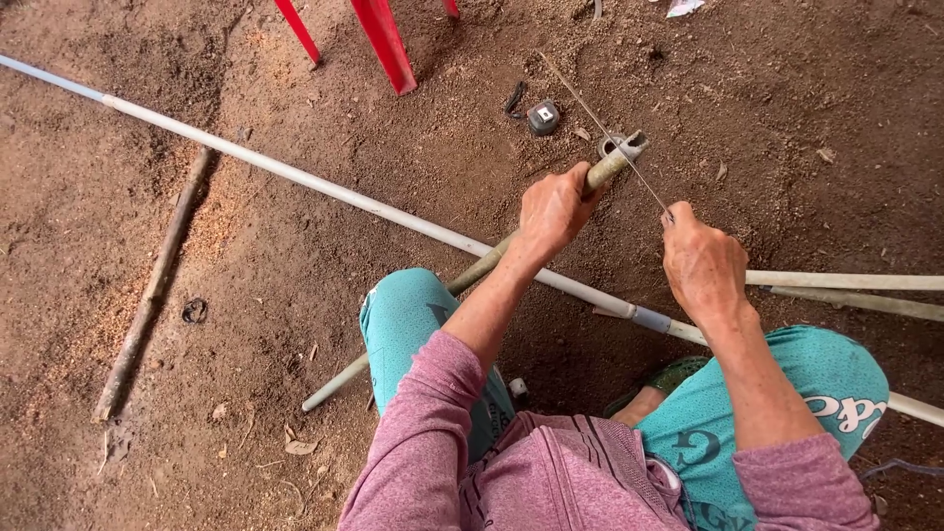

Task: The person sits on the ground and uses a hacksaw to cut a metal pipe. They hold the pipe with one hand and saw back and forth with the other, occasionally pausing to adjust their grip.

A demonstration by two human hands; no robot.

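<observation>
The dirt floor (pixel 246 256) fills nearly the whole view, brown, loose and strewn with sawdust and chips; its widest open stretch lies to the left and lower left, and another runs along the upper right. A long pale pipe (pixel 295 177) crosses it from the upper left edge down to the right edge, passing under the person's arms and cutting the ground into two parts. Left of it a thin brown stick (pixel 147 295) lies on the soil, well apart from the person. At the top edge stand red chair legs (pixel 385 44), close to the pipe's far side. Two more pale rods (pixel 846 281) run off the right edge, just beside the right wrist.

The person squats at the bottom middle, teal trouser knees on either side of the long pipe. The left hand (pixel 553 211) is clamped around a greenish bamboo pole (pixel 492 258), near its upper end, which slants up from the ground beside the left knee. The right hand (pixel 700 265), apart from the left, pinches a thin saw blade (pixel 615 143) that lies across the pole's tip.

Just beyond the tip, a small grey tape measure (pixel 543 117) with a pale square label on its face rests on the soil.
</observation>
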